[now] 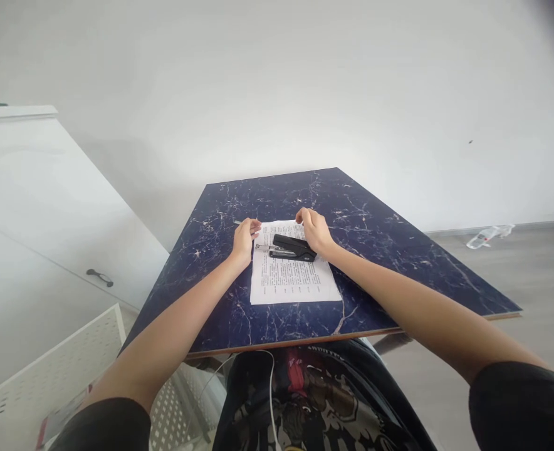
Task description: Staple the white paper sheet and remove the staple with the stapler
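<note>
A black stapler [293, 248] lies on a small stack of printed paper sheets [296, 292]. Its silver staple tray [262, 248] sticks out to the left. At the sheets' upper left edge is my left hand [245, 239], fingers loosely stretched and apart, with no held object visible. A thin pale thing [237, 222] shows just behind it; whether the hand touches it I cannot tell. My right hand [316, 232] rests by the upper right edge, close beside the stapler's rear end. Its fingers bend loosely, and nothing shows in them.
The dark blue marbled table [380, 250] reaches to the white wall [277, 94]. A white cabinet [46, 207] and a perforated white basket [61, 363] stand at the left. Clear plastic packaging [488, 236] lies on the floor at right. A white cable [272, 388] hangs below the table edge.
</note>
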Tool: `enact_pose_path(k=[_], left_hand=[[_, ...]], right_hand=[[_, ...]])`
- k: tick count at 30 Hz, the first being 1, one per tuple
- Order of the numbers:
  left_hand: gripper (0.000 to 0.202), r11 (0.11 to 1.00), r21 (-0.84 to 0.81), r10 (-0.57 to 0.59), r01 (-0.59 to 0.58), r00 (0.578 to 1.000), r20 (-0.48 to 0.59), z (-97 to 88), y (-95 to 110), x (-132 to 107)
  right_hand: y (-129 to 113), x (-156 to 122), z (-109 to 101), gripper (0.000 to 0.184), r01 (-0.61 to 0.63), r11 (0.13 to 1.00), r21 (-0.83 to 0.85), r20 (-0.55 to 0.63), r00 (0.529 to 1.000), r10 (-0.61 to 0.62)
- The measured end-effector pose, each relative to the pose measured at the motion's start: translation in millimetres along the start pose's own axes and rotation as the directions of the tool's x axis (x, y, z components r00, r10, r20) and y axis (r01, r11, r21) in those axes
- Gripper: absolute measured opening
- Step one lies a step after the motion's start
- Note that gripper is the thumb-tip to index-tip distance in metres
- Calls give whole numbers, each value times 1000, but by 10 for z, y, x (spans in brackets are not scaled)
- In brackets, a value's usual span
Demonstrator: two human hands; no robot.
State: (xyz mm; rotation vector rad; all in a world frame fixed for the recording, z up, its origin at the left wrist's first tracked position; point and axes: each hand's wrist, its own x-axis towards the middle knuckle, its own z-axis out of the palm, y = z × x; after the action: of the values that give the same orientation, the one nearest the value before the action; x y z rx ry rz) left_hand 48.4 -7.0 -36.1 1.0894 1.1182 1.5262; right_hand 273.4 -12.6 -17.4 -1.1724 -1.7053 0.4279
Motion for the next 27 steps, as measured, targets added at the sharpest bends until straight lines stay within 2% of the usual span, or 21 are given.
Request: enact_pose_path(k=[3,5,6,8,9,12,13,14,15,17,19,21,22,24,27], left_hand=[[35,1000,-4,-5,5,1000,-4,-5,-8,6],[36,1000,-8,-14,14,1000,-9,-9,-8,10],[36,1000,-8,-16,16,1000,-10,-11,-7,13],[35,1000,-4,-16,16,1000,-12,-11,-2,14],[35,1000,-2,-15,15,1000,-10,-10,4,14],[33,1000,-17,-8,8,1000,14,-3,44,4],[33,999,-42,-14,16,1000,28,-4,65,0],[32,996,-82,-29,32,999,43,-6,89,-3],[31,989,-132,-53,60,997,60,-12,115,-6],[29,962,-234,-119,142,987,107,-35,165,-6],[31,925,-289,-198,246,962,186,-65,204,-3],[38,895,-277,-268,350,917,295,-91,226,0],[43,885,-253,-293,391,890,349,-97,231,-1],[50,880,-194,-321,434,843,431,-94,236,-5],[48,897,-149,-305,417,826,474,-59,234,-18]], right_hand=[[-3,4,13,42,48,997,-57,39,998,-46],[-30,22,-27,43,37,999,-15,53,998,-36],[-52,28,-62,43,41,999,27,82,996,-43],[-106,30,-149,42,85,990,108,227,968,-108],[-131,26,-193,40,117,985,130,336,929,-155],[-171,3,-279,32,223,973,68,632,745,-215],[-171,-7,-288,28,257,966,27,674,709,-207],[-168,-16,-287,22,290,957,-9,687,697,-205],[-163,-25,-280,16,321,946,-36,674,707,-214],[-155,-43,-257,7,351,934,-68,580,775,-249],[-157,-59,-237,19,342,935,-97,428,862,-271],[-167,-72,-232,33,356,921,-160,274,912,-305],[-173,-76,-238,38,391,897,-209,228,911,-344],[-185,-78,-261,45,499,806,-317,216,866,-451],[-205,-77,-310,51,618,671,-410,283,786,-550]])
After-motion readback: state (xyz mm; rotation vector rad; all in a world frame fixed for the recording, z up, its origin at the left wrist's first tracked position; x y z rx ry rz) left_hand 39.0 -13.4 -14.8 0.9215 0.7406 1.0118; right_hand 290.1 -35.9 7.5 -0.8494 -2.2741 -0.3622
